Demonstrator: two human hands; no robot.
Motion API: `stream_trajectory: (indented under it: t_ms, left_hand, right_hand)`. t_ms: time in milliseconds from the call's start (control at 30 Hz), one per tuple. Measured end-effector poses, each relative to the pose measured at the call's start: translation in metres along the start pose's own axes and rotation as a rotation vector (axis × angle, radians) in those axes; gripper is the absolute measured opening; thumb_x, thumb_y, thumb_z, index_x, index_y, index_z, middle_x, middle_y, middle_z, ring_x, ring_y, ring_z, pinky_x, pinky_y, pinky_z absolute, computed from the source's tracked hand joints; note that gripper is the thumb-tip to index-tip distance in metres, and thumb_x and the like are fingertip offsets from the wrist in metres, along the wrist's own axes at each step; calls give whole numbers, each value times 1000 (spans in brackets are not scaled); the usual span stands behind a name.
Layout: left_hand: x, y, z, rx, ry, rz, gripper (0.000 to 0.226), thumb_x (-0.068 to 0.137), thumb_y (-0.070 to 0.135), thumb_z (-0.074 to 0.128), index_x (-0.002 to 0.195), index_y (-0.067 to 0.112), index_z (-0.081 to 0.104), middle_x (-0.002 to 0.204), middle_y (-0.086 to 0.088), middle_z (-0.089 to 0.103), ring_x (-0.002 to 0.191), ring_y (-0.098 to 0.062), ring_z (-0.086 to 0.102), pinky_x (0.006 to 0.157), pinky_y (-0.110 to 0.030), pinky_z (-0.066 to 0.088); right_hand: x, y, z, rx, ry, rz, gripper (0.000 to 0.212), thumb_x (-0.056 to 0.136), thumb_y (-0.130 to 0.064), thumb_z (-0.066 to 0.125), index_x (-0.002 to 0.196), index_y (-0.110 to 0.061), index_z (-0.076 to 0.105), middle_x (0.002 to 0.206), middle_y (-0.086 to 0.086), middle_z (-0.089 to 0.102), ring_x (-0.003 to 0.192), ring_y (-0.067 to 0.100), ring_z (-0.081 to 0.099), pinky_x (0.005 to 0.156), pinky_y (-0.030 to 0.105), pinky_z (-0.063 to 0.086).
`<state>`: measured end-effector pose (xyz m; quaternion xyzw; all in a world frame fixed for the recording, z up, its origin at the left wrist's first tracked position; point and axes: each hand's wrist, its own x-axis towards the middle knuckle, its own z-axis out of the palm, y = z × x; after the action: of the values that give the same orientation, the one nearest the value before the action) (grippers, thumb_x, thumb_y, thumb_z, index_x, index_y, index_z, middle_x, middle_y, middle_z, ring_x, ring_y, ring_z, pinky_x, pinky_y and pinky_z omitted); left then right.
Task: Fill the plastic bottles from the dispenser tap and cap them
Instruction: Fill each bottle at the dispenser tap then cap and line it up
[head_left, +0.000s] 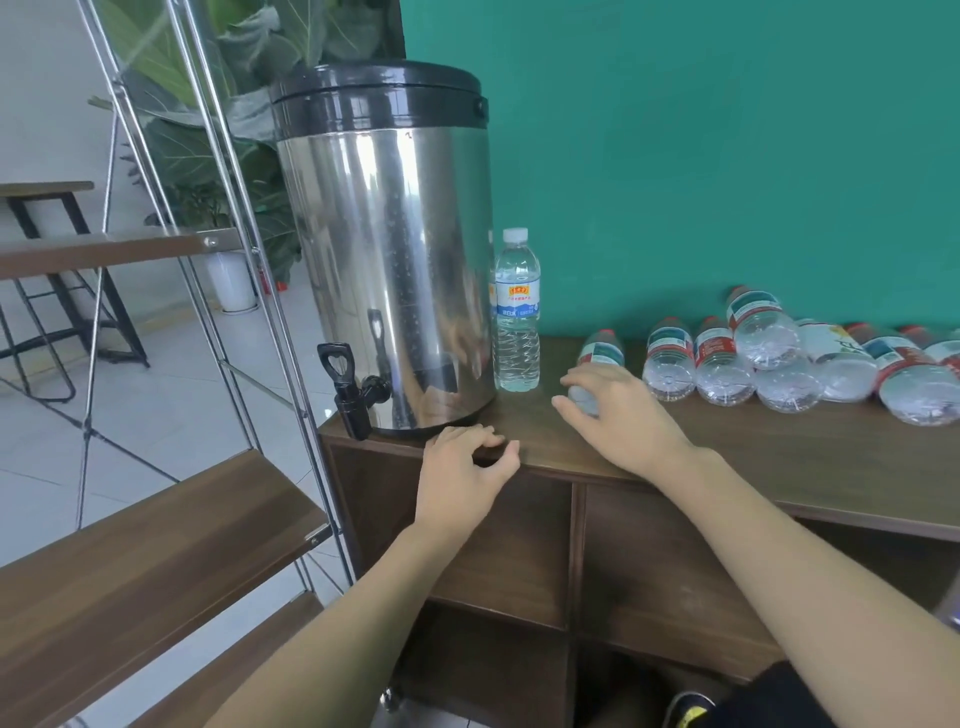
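Wooden cabinet (779, 457), under both hands. Steel dispenser (387, 270), behind left hand; black tap (350, 389) off its upper left. Empty bottles (779, 358), lying in a heap right of right hand. Capped full bottle (517, 312) (upright), beyond right hand. Lying bottle (597, 358): right hand (623, 415) curls over it. Left hand (462, 462): fingers bent on cabinet edge, holding nothing.

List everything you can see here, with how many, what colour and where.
Dispenser: one, steel with black lid, cabinet's left end.
Tap: one, black, dispenser's base, overhanging the edge.
Standing bottle: one, clear, white cap, full, right of the dispenser.
Lying bottles: about eight, clear, red caps, heaped along the wall.
Cabinet: one, dark wood.
Shelf rack: one, chrome and wood, left.
Plant: one, green, behind.
Left hand: rests on cabinet edge.
Right hand: on the nearest lying bottle.
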<state>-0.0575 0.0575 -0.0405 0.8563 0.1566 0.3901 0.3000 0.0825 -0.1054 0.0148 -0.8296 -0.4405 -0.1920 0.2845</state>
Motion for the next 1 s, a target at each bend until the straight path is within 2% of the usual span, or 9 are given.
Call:
stream_trajectory:
  t_ms: [167,233,300,467,567,667,833,933,1000]
  left_hand:
    - [-4,9,-15,-138,35,-104,24,92,27,74,116,27,75,110,18,73,103,13,60,99,-17,48]
    - [-5,18,-17,-188,106,-97,25,94,23,71,119,29,73,110,20,72,106,9,61,100,-23,50]
    - [-2,28,-15,-192,149,-47,25,96,22,68,120,27,73,114,18,72,108,2,63,102,-28,51]
    - [16,56,9,-99,116,96,27,89,31,72,113,20,75,116,6,71,111,-8,61,101,-33,51]
    - [22,66,25,-39,62,89,36,80,34,84,111,18,76,111,1,70,102,-12,62,94,-28,52]
    - [22,65,30,3,-31,14,52,78,34,86,126,22,71,119,2,71,107,-13,65,98,-32,54]
    - [-1,53,0,-201,-33,-76,51,78,25,87,125,32,70,118,15,70,109,-2,65,96,-29,56]
    - [-24,40,-28,-347,-57,-95,49,78,15,88,121,33,71,114,16,73,107,-2,68,90,-21,57]
    - [-37,27,-46,-458,-111,-103,52,78,11,88,123,29,70,116,10,74,110,-10,70,90,-25,58]
  right_hand:
    - [-37,-22,-7,295,162,41,25,96,-30,67,118,-20,73,119,-6,71,112,5,61,101,21,46]
    - [-49,-27,-11,429,274,104,19,96,-24,68,113,-19,75,111,-8,72,101,-4,62,87,6,42]
    - [-54,-25,-17,488,342,171,17,97,-22,67,110,-17,76,108,-8,73,96,-1,63,78,1,40]
    - [-57,4,-18,345,286,315,19,97,-28,64,113,-21,73,106,-8,73,70,7,60,68,5,37]
    - [-57,14,-11,253,209,327,23,97,-29,64,115,-18,72,109,-4,73,71,1,57,74,18,38]
    - [-54,16,-7,227,168,330,26,97,-32,63,118,-17,70,111,-2,71,80,8,59,78,22,41]
    - [-46,13,-2,246,177,370,39,97,-41,61,128,-17,65,115,-1,71,96,13,66,87,27,49]
    - [-39,1,-4,384,188,422,52,98,-52,56,140,-23,54,118,-7,69,82,4,66,86,26,48]
    - [-33,-8,-3,528,159,490,57,97,-60,52,144,-27,47,108,-5,71,66,0,65,79,27,52]
